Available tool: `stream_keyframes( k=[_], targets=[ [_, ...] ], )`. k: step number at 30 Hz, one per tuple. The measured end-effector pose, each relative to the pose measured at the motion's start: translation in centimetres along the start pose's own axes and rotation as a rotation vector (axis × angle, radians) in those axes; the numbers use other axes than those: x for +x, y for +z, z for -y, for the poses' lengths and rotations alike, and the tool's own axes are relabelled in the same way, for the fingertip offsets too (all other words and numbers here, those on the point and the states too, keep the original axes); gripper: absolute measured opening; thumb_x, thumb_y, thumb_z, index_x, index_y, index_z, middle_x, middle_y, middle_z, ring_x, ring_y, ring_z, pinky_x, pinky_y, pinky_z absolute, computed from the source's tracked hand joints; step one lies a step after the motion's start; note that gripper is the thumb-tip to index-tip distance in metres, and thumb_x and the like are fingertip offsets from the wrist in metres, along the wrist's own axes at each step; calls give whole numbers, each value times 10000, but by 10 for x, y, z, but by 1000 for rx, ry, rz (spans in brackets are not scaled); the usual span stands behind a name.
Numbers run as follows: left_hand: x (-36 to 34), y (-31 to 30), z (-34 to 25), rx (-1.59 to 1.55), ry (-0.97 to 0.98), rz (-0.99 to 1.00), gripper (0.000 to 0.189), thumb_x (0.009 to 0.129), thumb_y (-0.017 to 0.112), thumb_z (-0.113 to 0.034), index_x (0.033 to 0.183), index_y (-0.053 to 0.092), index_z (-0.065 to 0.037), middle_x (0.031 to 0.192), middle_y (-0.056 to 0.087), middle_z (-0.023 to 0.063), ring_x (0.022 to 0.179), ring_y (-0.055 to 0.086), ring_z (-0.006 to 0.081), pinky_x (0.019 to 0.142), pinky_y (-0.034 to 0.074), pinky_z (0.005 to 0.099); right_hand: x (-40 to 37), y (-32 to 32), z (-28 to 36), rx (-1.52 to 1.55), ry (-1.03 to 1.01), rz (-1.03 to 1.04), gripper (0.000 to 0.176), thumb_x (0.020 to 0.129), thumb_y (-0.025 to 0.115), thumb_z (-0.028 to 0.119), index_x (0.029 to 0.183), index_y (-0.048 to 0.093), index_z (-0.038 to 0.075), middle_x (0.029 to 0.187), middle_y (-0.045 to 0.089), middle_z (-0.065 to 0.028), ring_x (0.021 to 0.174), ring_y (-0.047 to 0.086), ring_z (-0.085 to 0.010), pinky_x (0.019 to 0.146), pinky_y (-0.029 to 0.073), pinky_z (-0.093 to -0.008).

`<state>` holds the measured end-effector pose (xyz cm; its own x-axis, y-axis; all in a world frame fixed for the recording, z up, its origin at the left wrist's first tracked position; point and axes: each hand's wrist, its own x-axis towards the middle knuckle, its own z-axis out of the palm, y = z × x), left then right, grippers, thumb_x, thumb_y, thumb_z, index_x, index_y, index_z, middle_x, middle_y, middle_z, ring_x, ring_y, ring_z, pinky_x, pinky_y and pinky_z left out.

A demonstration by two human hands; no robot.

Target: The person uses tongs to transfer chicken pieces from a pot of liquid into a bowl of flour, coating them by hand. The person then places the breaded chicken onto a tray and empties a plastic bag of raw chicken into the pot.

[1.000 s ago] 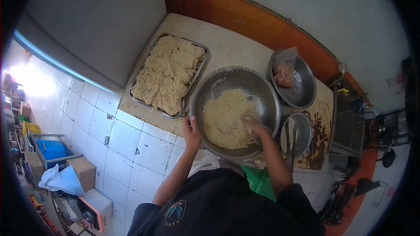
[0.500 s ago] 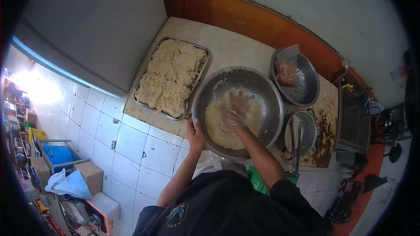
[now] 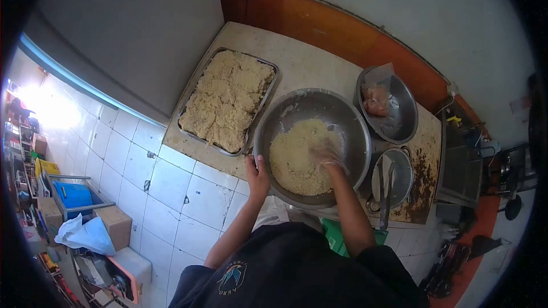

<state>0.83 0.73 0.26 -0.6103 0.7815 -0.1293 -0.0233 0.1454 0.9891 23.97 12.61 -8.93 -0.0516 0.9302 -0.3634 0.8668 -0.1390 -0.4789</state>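
Observation:
A large metal bowl (image 3: 357, 178) stands at the table's front edge, with pale yellow crumbs (image 3: 302, 142) in its bottom. My left hand (image 3: 258, 177) grips the bowl's left rim. Inside the bowl, at the right side of the crumbs, is my right hand (image 3: 327, 155), smeared by motion and coated in pale residue; whether it holds anything is hidden. To the left lies a metal tray (image 3: 270, 88) heaped with crumb-coated pieces (image 3: 228, 94).
Behind right, a smaller metal bowl (image 3: 404, 105) holds pinkish raw meat (image 3: 376, 101) and a plastic bag. A metal container (image 3: 403, 174) with tongs (image 3: 386, 199) sits at the right. Below are a green crate (image 3: 335, 236) and, far left, cardboard boxes (image 3: 114, 227).
My right hand has moved right within the bowl, off the middle of the crumbs. My left hand stays at the rim. The whole view has shifted slightly.

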Motion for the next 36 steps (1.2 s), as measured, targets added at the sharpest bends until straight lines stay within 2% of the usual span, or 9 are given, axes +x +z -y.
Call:
stream_keyframes(
  k=[2,4,7,10,19,22,25,29,36],
  targets=[
    [1,-2,5,5,-1,22,241,979,472,-257,892,449,-34,744,441,34,705,405,132,665,381,296,2,13,-16,-206,0,2,725,741,742,379,1283,471,-20,1093,607,-205,909,607,-272,788,487,-374],
    [4,-2,9,9,1,31,242,978,474,-259,891,449,-35,744,440,32,709,407,132,667,383,297,-3,-8,7,234,120,308,727,720,780,349,1269,479,-22,1041,620,-144,804,585,-203,702,489,-339],
    [5,-5,13,-7,1,40,250,977,475,-264,885,446,-34,747,448,40,710,413,140,665,382,303,-38,-57,53,350,182,314,623,757,768,279,1239,503,-14,1045,616,-105,814,583,-170,691,492,-314],
    [4,-4,8,2,37,33,252,977,471,-267,892,442,-31,755,464,53,706,424,148,659,383,310,-49,-59,35,797,112,299,480,806,724,161,1209,523,-7,1027,606,-74,831,574,-141,707,483,-281],
    [7,-5,10,35,-15,66,246,977,468,-263,905,436,-30,735,451,54,685,423,159,644,385,323,-96,-145,83,1000,-171,188,468,796,707,84,1222,515,49,1091,582,-74,971,561,-166,840,471,-324],
    [9,-7,5,70,16,78,244,976,471,-257,899,439,-27,738,451,54,686,423,156,644,385,321,-117,-158,119,290,-287,-167,470,755,718,77,1190,540,66,1059,600,-112,980,582,-228,853,470,-381],
    [14,-7,5,75,37,92,231,974,476,-242,900,448,-24,746,465,53,691,428,149,646,386,316,-110,-135,118,101,-428,-204,413,757,695,72,1150,568,85,1031,621,-153,1005,600,-270,855,472,-359],
    [15,-13,6,-17,-3,162,234,978,464,-237,908,452,-15,762,496,78,703,450,163,658,393,322,-116,-148,124,24,-477,-307,415,699,713,69,1096,593,67,1034,621,-162,977,587,-339,848,465,-419],
    [24,-29,26,-97,-111,232,321,1005,374,-300,968,474,2,763,501,97,705,472,191,672,410,342,-125,-158,114,59,-516,-504,326,742,686,66,1039,565,4,952,597,-126,870,571,-225,802,449,-316]
  ],
)
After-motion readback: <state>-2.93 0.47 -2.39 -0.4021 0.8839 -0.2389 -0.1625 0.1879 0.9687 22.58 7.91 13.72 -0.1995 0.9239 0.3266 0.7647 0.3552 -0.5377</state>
